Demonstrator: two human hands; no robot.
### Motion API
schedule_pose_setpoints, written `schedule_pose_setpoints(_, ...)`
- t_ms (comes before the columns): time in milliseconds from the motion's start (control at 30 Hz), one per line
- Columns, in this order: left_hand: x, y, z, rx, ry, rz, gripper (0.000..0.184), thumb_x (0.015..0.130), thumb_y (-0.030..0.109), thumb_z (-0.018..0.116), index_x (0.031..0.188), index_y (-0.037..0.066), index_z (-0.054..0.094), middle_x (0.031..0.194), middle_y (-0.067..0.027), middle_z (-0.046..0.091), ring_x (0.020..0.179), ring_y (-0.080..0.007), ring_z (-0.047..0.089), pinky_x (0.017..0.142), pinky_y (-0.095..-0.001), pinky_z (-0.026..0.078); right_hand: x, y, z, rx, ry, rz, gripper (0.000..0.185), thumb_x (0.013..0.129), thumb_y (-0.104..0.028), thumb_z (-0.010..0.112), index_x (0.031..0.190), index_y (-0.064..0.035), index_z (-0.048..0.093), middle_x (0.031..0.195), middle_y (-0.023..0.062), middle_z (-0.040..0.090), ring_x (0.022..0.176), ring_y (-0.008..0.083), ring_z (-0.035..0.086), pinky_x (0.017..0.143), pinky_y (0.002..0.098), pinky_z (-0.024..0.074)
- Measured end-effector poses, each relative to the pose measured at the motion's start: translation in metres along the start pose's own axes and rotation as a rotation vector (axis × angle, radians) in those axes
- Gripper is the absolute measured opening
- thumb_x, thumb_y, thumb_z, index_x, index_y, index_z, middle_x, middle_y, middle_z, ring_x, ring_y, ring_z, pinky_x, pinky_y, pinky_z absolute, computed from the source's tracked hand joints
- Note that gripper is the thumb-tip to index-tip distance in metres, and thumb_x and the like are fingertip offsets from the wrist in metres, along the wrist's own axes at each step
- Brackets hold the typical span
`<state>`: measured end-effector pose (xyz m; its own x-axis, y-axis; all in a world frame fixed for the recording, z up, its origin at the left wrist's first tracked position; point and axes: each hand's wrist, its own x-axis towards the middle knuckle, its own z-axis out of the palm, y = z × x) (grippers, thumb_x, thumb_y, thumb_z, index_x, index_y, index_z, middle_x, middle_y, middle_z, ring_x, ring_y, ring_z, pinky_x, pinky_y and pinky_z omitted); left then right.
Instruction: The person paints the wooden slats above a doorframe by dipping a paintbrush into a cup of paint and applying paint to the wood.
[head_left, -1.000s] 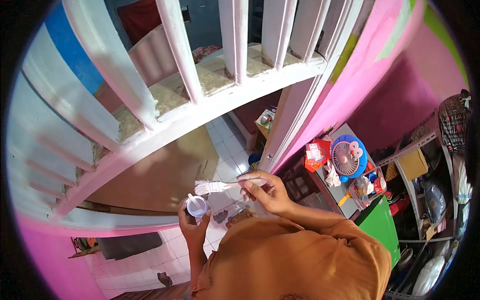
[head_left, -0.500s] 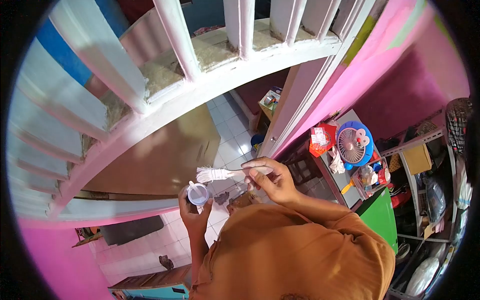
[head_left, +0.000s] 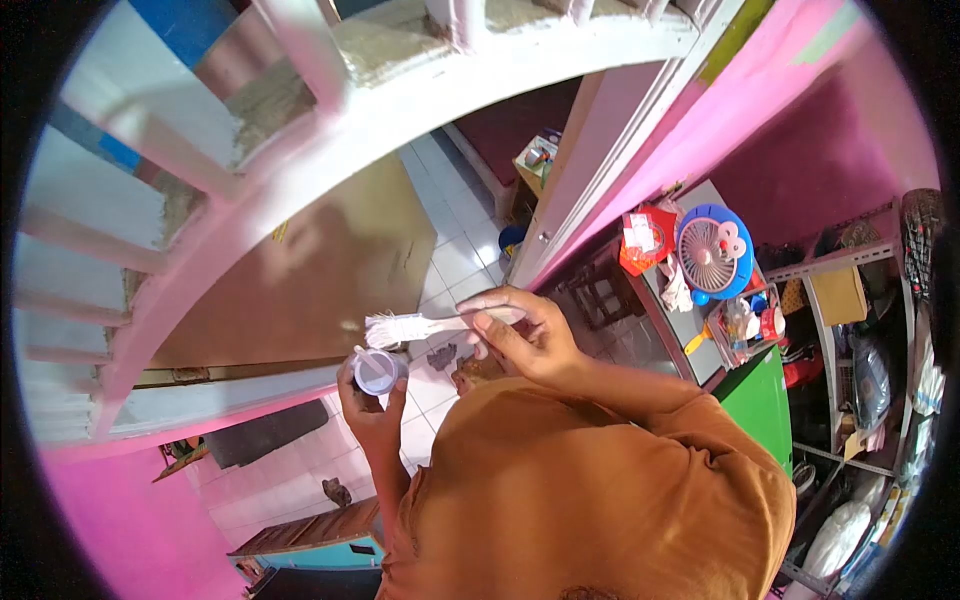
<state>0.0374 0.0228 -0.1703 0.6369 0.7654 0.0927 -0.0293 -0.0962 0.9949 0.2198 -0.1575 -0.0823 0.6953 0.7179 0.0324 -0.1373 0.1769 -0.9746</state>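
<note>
My left hand [head_left: 376,418] is wrapped around a small cup [head_left: 374,372] with whitish contents. A pale stick [head_left: 372,357] leans inside it. In my right hand [head_left: 535,340] is a paintbrush [head_left: 396,329], gripped by its handle between thumb and fingers. Its white-coated bristles point left, just above the cup's rim and apart from it. Beyond both hands curves a white-painted frame [head_left: 420,100] with white upright slats [head_left: 300,50].
Below the frame stands a brown door panel [head_left: 300,270]. To the right, a table [head_left: 650,290] carries a blue fan [head_left: 712,255] and a plastic basket [head_left: 748,325]. A green panel [head_left: 757,410] and a loaded metal shelf [head_left: 830,350] stand close by. Pink wall [head_left: 120,510] lies left.
My view has shifted, with the frame now closer. Both hands have moved slightly left in view, and the brush sits nearer above the cup. The stick now leans more to the left.
</note>
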Motion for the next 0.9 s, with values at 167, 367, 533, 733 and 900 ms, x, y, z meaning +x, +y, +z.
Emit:
schedule_pose_setpoints(167,-0.004,0.001,-0.007,-0.022,0.014,-0.051,0.072,0.078,0.001,0.082,0.139,-0.001,0.043,0.133,-0.0122,0.051,0.122,-0.0228,0.054,0.107,-0.0378,0.044,-0.003,0.008,0.001,0.071,0.022,-0.016,0.025,0.101,-0.022,0.064,0.119,-0.0048,0.066,0.088,0.004,0.069,0.074,0.006,0.06,0.06,0.0224,0.0471)
schedule_pose_setpoints(367,0.005,-0.004,-0.004,0.094,-0.05,0.07,0.071,0.076,-0.005,0.08,0.138,-0.001,0.044,0.136,-0.0124,0.05,0.13,-0.0232,0.048,0.11,-0.0383,0.041,0.004,0.003,-0.012,-0.09,0.069,-0.003,0.021,0.102,-0.014,0.059,0.117,-0.0003,0.065,0.088,0.0061,0.069,0.073,0.0107,0.063,0.064,0.0261,0.0519)
schedule_pose_setpoints(533,0.004,0.002,-0.002,-0.054,-0.006,0.052,0.071,0.075,-0.001,0.083,0.135,-0.002,0.045,0.137,-0.0133,0.044,0.129,-0.0247,0.049,0.11,-0.038,0.042,0.009,-0.003,-0.009,-0.025,0.028,-0.169,0.023,0.102,-0.013,0.058,0.12,-0.0001,0.063,0.087,0.0084,0.07,0.071,0.0133,0.064,0.062,0.0253,0.0479)
schedule_pose_setpoints(733,0.006,0.011,-0.007,0.06,-0.027,0.166,0.074,0.079,0.001,0.082,0.139,0.0,0.039,0.139,-0.0135,0.044,0.13,-0.025,0.05,0.11,-0.0398,0.043,0.018,-0.027,0.004,-0.091,-0.062,-0.192,0.022,0.102,-0.015,0.061,0.116,0.0018,0.063,0.091,0.0099,0.067,0.073,0.0131,0.063,0.065,0.0258,0.0498)
schedule_pose_setpoints(900,0.003,0.018,-0.008,0.138,-0.005,0.159,0.073,0.078,0.002,0.084,0.138,0.001,0.042,0.139,-0.0131,0.043,0.132,-0.0255,0.048,0.111,-0.0412,0.043,0.033,-0.047,0.014,-0.247,-0.258,-0.206,0.018,0.099,-0.012,0.064,0.111,0.0017,0.065,0.101,0.008,0.066,0.078,0.0113,0.062,0.068,0.0246,0.0492)
